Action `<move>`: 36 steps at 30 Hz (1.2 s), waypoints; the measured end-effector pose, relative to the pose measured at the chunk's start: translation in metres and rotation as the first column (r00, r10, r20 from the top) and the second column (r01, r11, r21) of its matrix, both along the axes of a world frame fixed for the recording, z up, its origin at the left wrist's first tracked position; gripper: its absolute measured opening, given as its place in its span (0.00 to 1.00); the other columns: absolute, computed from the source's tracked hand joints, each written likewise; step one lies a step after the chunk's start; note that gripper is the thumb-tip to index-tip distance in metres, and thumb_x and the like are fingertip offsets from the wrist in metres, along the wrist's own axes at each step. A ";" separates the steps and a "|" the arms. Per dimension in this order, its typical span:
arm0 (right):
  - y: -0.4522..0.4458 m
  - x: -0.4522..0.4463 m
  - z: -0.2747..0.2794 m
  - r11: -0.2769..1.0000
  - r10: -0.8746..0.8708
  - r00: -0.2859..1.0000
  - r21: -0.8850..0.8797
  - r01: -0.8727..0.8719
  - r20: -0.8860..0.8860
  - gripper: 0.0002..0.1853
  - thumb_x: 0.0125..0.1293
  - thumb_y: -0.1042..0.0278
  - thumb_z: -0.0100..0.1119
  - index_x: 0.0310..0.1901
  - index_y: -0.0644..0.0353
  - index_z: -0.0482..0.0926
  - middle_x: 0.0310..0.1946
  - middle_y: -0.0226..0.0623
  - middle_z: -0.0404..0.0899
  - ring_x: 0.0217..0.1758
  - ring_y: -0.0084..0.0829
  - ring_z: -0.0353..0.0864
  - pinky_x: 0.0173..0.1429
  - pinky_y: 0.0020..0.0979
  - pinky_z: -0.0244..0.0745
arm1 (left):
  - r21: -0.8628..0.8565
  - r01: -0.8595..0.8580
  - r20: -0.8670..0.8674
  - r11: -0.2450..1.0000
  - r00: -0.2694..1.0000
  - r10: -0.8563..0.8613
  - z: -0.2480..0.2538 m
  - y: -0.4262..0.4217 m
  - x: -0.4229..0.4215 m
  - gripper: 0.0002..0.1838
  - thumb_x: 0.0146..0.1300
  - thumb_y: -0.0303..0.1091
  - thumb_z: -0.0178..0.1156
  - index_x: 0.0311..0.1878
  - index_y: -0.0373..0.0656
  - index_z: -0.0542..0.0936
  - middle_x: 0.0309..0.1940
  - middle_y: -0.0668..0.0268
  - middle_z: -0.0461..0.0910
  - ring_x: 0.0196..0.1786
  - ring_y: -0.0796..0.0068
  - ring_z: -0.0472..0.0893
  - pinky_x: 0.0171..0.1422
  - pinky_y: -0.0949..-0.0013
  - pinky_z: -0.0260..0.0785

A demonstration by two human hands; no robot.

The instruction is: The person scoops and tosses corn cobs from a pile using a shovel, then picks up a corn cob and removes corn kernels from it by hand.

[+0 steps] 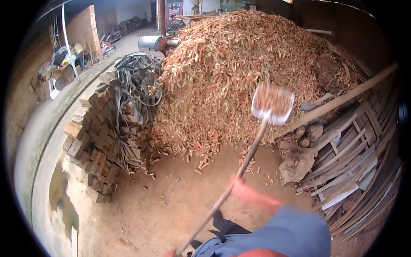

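A long-handled shovel [217, 204] slants from the bottom edge up toward a large pile of corn cobs [222, 64]. Its broad white-edged blade [280, 118] carries a blurred load of cobs in front of the pile. My right hand [235, 184] is closed round the middle of the wooden shaft, smeared by motion. At the lower end of the shaft, my left hand [170, 253] shows only in part at the frame's bottom edge, closed on the handle. Blue clothing fills the lower right.
Stacked bricks [96, 137] stand at left, draped with black straps [135, 81]. Timber and wooden frames [346, 158] lie at right beside logs and a long beam [342, 100]. A metal drum [150, 43] lies behind. Loose cobs dot the dirt floor [171, 205].
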State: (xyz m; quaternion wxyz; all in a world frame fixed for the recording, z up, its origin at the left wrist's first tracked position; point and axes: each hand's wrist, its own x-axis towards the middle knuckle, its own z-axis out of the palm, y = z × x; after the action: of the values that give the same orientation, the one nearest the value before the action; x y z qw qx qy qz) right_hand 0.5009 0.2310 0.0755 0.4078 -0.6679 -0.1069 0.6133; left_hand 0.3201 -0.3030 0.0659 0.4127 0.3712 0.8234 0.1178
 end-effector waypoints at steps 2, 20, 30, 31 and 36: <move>0.125 -0.018 0.152 0.965 0.114 0.986 0.221 -0.139 0.125 0.09 0.68 0.61 0.61 0.36 0.56 0.76 0.22 0.34 0.74 0.25 0.33 0.79 0.26 0.42 0.76 | 0.291 -0.056 0.086 0.955 0.996 0.032 0.034 0.156 0.004 0.19 0.54 0.38 0.67 0.50 0.44 0.82 0.39 0.49 0.85 0.44 0.45 0.85 0.48 0.50 0.77; 0.056 0.000 0.041 0.953 0.239 0.965 0.214 -0.213 -0.104 0.12 0.56 0.77 0.59 0.39 0.58 0.67 0.23 0.40 0.71 0.18 0.38 0.75 0.21 0.44 0.76 | 0.124 -0.043 -0.082 0.991 0.995 0.053 -0.023 0.054 0.026 0.30 0.61 0.42 0.64 0.65 0.38 0.75 0.56 0.43 0.80 0.60 0.41 0.78 0.67 0.50 0.70; -0.069 0.025 0.008 0.973 0.194 0.975 0.146 -0.178 -0.106 0.11 0.57 0.78 0.59 0.36 0.58 0.66 0.22 0.38 0.70 0.18 0.38 0.75 0.22 0.44 0.78 | 0.067 0.038 0.001 0.997 0.999 -0.038 -0.014 -0.055 0.029 0.20 0.59 0.37 0.63 0.53 0.39 0.78 0.49 0.42 0.81 0.55 0.38 0.79 0.58 0.44 0.71; -0.084 0.027 0.000 0.975 0.201 0.976 0.112 -0.191 -0.085 0.09 0.57 0.78 0.58 0.34 0.57 0.67 0.22 0.38 0.70 0.20 0.38 0.75 0.24 0.46 0.78 | 0.167 -0.016 0.010 0.986 1.000 0.014 -0.039 -0.081 0.030 0.18 0.58 0.36 0.63 0.50 0.39 0.77 0.46 0.42 0.81 0.53 0.38 0.79 0.57 0.44 0.71; -0.172 0.015 -0.037 0.983 0.121 0.966 -0.109 -0.149 -0.229 0.10 0.56 0.78 0.60 0.33 0.56 0.68 0.22 0.40 0.70 0.22 0.39 0.75 0.30 0.48 0.80 | 0.050 -0.036 -0.090 0.998 0.995 0.041 0.004 -0.159 0.013 0.13 0.50 0.36 0.67 0.38 0.41 0.80 0.32 0.48 0.83 0.40 0.40 0.81 0.43 0.46 0.74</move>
State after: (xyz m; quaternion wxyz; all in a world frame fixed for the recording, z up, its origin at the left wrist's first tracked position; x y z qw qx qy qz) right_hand 0.5163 0.0593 0.0388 0.3318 -0.6108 -0.0673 0.7157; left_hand 0.3331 -0.4623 0.0700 0.3631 0.3701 0.8454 0.1287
